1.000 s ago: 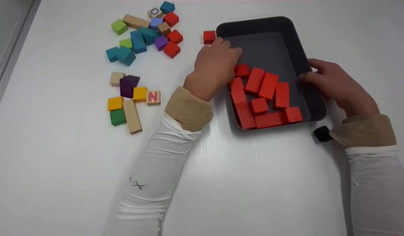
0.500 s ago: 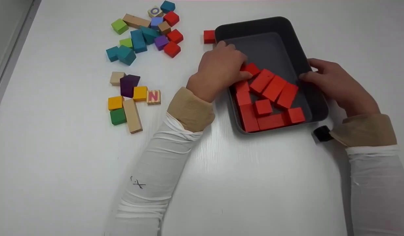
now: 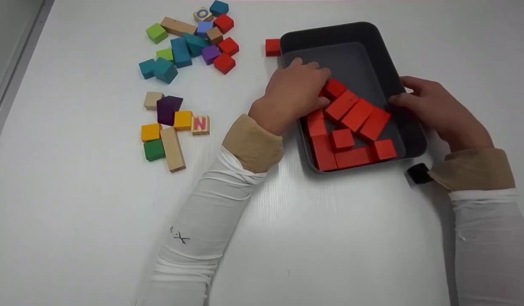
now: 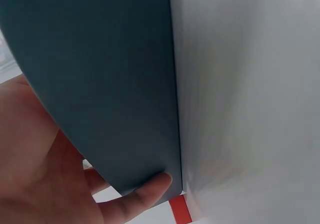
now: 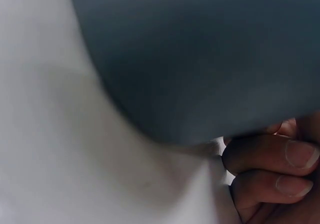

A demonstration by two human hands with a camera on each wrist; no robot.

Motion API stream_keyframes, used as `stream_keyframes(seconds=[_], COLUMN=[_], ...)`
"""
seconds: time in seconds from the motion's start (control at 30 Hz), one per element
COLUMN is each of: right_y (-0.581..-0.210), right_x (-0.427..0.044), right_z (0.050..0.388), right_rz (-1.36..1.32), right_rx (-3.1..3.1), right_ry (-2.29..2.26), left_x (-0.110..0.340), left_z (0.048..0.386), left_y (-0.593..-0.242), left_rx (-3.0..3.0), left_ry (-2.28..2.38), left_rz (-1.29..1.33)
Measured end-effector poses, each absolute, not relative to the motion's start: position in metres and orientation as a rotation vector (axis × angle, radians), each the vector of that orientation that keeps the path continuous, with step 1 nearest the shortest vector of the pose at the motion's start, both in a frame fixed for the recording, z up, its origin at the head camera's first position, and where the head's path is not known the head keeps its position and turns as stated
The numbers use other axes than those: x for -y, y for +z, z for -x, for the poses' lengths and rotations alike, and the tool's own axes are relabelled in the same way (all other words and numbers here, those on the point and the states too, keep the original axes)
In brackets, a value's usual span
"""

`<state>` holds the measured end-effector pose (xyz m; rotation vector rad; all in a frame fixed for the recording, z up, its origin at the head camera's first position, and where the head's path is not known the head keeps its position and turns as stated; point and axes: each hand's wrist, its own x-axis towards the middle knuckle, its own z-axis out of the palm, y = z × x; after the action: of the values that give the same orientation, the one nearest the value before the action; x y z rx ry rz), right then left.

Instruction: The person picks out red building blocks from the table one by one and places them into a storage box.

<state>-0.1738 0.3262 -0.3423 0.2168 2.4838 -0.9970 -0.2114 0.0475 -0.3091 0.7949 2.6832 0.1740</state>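
Observation:
A dark grey rectangular tray [image 3: 351, 30] lies on the white table with several red blocks [image 3: 354, 157] along its near and left sides. My left hand [image 3: 293, 91] reaches over the tray's left rim. Its thumb and forefinger pinch a red block [image 3: 335, 88], partly covered by the hand. In the left wrist view, one finger [image 4: 150, 190] lies against the tray's outer wall [image 4: 115, 93]. My right hand [image 3: 436, 108] grips the right rim, thumb inside. Curled fingers [image 5: 270, 156] show below the tray wall [image 5: 200, 73] in the right wrist view.
A single red block [image 3: 273, 47] touches or nearly touches the tray's left outside. Mixed coloured blocks [image 3: 181, 52] lie far left, with another cluster, including a purple block [image 3: 168, 110], nearer. A small black object [image 3: 418, 173] sits by the right cuff.
My left hand has moved right and slightly toward me, further into the tray. The upper red blocks have shifted right and turned. The right hand stays on the rim; the tray has tilted slightly.

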Motion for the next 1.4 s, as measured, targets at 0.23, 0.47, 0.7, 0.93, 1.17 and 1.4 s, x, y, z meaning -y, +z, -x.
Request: stream_keyframes(seconds=[0.23, 0.47, 0.7, 0.93, 1.17, 1.4], right_y=[-0.342, -0.343, -0.343, -0.345, -0.345, -0.343], right_x=[-0.326, -0.326, -0.327, -0.329, -0.328, -0.326], right_z=[0.174, 0.174, 0.175, 0.175, 0.173, 0.173], right_rz=[-0.211, -0.217, -0.214, -0.22, -0.232, -0.198], right_rx=[-2.491, -2.476, -2.472, -2.458, -2.465, -2.502], right_ry=[-1.011, -1.033, -1.016, -1.014, -1.012, -0.988], left_x=[-0.047, -0.046, -0.045, -0.04, -0.034, -0.026], left_z=[0.209, 0.208, 0.208, 0.21, 0.213, 0.215], left_y=[-0.309, -0.307, -0.304, -0.305, -0.304, -0.302], left_rx=[-2.616, -2.573, -2.525, -2.625, -2.757, -2.861], left_ry=[0.237, 0.299, 0.379, 0.358, 0.371, 0.405], left_rz=[-0.814, -0.827, -0.83, -0.785, -0.738, -0.646])
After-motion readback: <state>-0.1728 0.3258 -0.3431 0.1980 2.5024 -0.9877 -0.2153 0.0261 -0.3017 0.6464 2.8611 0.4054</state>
